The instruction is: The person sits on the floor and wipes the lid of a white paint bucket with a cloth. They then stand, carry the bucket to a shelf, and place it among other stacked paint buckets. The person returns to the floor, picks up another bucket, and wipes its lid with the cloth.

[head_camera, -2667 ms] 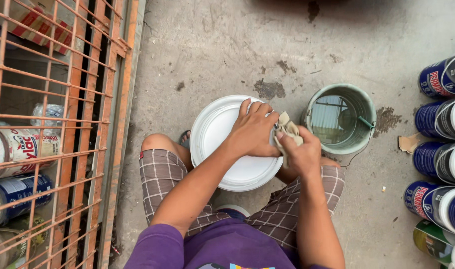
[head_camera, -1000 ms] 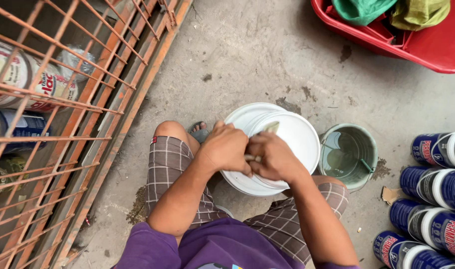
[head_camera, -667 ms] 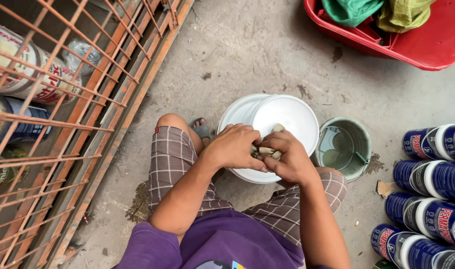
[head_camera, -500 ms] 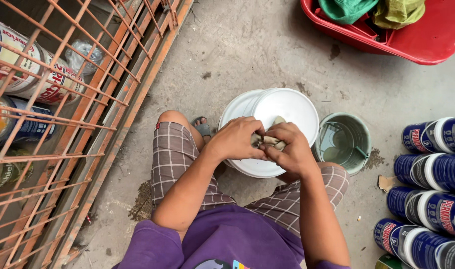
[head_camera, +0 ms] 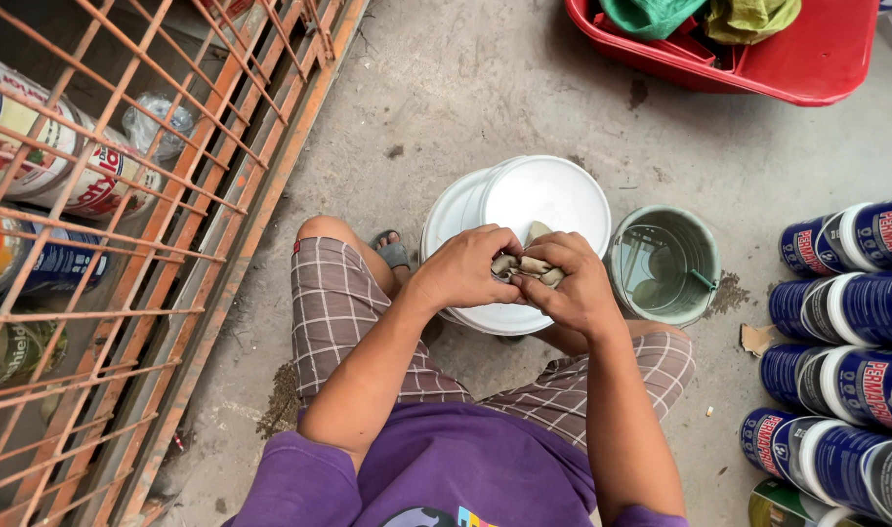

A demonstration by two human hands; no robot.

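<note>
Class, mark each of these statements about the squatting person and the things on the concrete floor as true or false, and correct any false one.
1. Both hands grip a crumpled cloth over the white bucket. True; left hand, right hand.
2. The small green pail lies tipped on its side. False; it stands upright, holding water.
3. A red tub holds green and yellow fabric. True.
4. The blue cans sit behind the orange grille. False; they lie in the open at the person's right.

White bucket [head_camera: 553, 195], red tub [head_camera: 807, 68], purple shirt [head_camera: 456, 468], checked shorts [head_camera: 338, 303]
</note>
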